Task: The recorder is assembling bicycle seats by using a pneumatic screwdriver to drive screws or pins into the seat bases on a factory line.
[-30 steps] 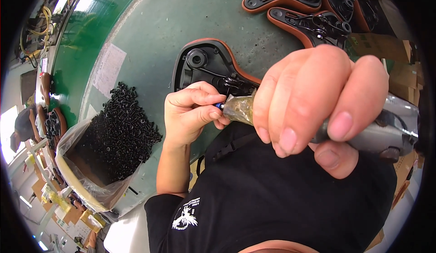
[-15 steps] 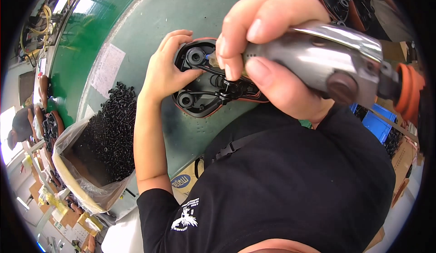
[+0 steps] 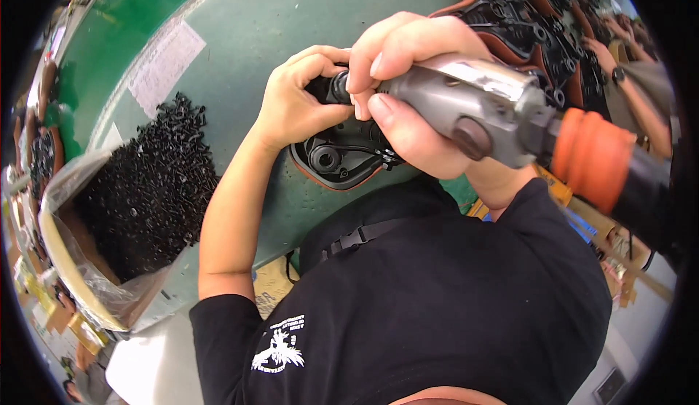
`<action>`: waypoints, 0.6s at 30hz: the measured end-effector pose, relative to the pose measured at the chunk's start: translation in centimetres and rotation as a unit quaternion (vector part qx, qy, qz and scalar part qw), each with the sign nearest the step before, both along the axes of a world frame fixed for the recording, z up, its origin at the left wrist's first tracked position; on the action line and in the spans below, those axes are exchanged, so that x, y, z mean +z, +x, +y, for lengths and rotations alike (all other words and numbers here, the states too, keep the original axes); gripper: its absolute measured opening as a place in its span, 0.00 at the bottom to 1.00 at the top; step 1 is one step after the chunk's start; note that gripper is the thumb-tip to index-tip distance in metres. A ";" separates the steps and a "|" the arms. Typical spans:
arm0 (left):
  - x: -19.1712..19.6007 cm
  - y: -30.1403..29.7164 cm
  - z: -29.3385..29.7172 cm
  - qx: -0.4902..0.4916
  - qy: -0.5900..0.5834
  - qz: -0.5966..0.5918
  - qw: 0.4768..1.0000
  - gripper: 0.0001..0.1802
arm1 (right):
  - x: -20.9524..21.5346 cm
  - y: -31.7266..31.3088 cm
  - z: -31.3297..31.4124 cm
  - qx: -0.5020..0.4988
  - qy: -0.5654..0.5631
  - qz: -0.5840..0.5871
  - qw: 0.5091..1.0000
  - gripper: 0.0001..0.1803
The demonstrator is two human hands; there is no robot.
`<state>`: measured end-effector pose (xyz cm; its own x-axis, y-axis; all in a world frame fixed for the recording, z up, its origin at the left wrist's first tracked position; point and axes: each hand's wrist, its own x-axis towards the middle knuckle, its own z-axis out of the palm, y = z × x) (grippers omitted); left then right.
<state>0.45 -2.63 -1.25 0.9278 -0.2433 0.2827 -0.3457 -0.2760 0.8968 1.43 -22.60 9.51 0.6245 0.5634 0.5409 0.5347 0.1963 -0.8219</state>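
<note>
The right hand (image 3: 408, 92) grips a grey metal power screwdriver (image 3: 480, 110) with an orange collar (image 3: 590, 157), its tip pointing down at a black plastic part with a brown rim (image 3: 338, 161) lying on the green table (image 3: 240, 34). The left hand (image 3: 298, 103) rests on the part's upper edge, fingers curled beside the tool's tip. A heap of black screws (image 3: 153, 179) spills from a plastic-lined box (image 3: 80, 274) to the left. More such parts (image 3: 524, 19) lie stacked at the upper right.

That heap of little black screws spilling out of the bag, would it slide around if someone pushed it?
Probably. The heap of small black screws lies loose on the smooth green table, so pushed pieces would likely scatter and roll. Each looks light, yet the whole pile seems heavy. The thin clear plastic bag looks floppy.
</note>
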 end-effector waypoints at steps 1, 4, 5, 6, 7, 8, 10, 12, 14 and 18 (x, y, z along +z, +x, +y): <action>-0.2 -0.1 0.2 -0.012 -0.026 0.015 0.999 0.18 | 0.0 0.2 0.3 0.012 0.002 -0.002 1.000 0.20; -0.5 0.1 0.6 -0.025 -0.056 0.009 0.998 0.18 | 0.4 0.9 0.5 0.026 -0.051 -0.020 0.998 0.15; -0.6 0.1 0.5 -0.024 -0.041 0.009 0.999 0.18 | -0.1 1.1 0.7 0.033 -0.046 -0.003 0.998 0.14; -0.6 0.2 0.5 -0.029 -0.024 0.008 0.999 0.18 | -0.6 1.3 0.8 0.036 -0.039 0.013 0.999 0.14; -0.8 0.3 0.5 -0.031 -0.020 0.003 0.999 0.18 | -0.7 1.7 0.9 0.059 -0.039 0.011 0.997 0.13; -0.8 0.3 0.4 -0.030 -0.022 0.000 0.999 0.18 | -0.7 1.5 1.0 0.060 -0.041 0.008 0.997 0.13; -0.9 0.5 0.1 -0.020 -0.038 0.003 0.999 0.18 | -1.0 0.9 1.5 -0.003 -0.025 0.036 0.999 0.13; -0.1 0.4 -0.2 -0.002 0.048 -0.042 0.998 0.18 | -0.6 1.3 2.3 0.009 0.015 0.025 1.000 0.15; -0.2 -0.4 -0.3 0.013 -0.026 0.021 0.999 0.20 | -0.4 1.1 1.3 0.008 0.024 -0.030 0.999 0.17; 0.9 -0.4 1.3 0.029 0.008 -0.020 0.999 0.22 | 1.2 -2.1 -4.2 -0.066 0.099 0.064 0.991 0.17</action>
